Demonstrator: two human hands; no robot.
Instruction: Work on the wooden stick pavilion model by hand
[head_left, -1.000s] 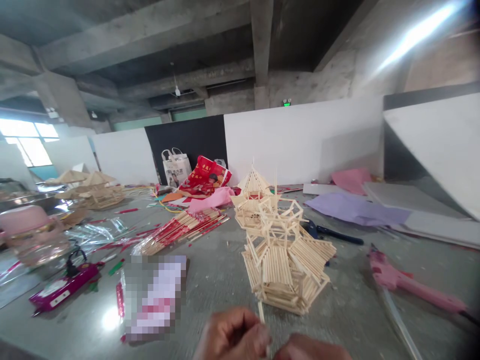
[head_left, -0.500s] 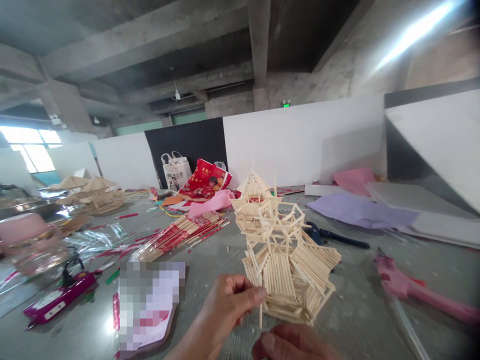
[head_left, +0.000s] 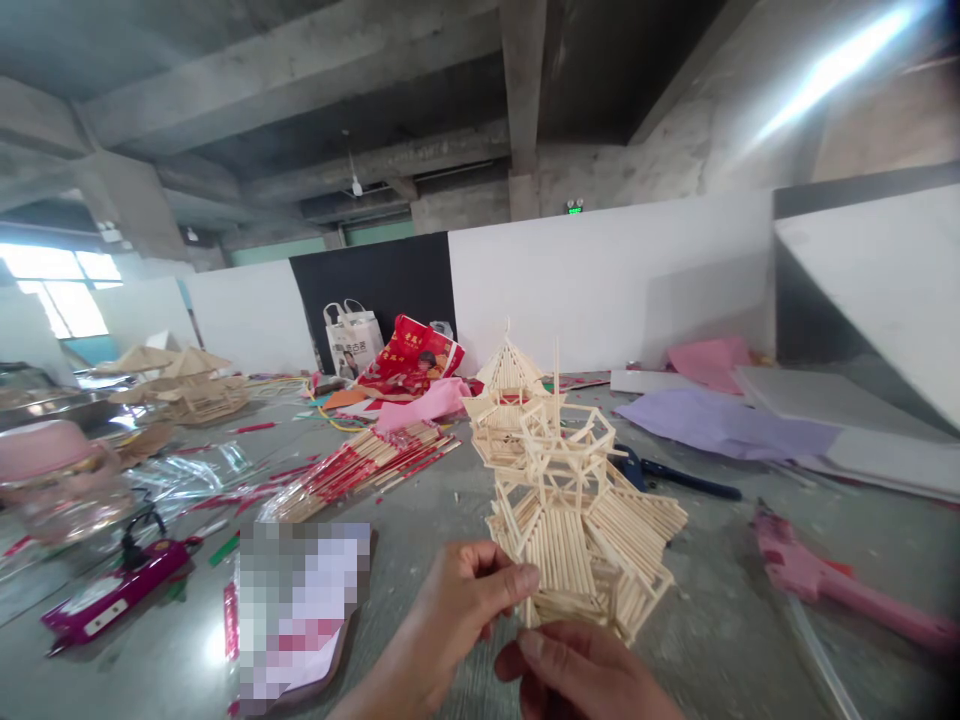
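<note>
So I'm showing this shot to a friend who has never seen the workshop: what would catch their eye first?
Most likely the tiered stick pagoda model standing mid-table, right in front of the left hand and right hand, which meet just before its base. Behind it stands a second, smaller stick pavilion. Bright colour comes next: the pink glue gun lying at the right and the red-wrapped bundle of sticks lying to the left.

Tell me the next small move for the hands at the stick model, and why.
Probably carry the thin stick, pinched between left hand and right hand, up to the stick pavilion: both hands hover right before its lower roof, stick upright, not yet joined.
</note>
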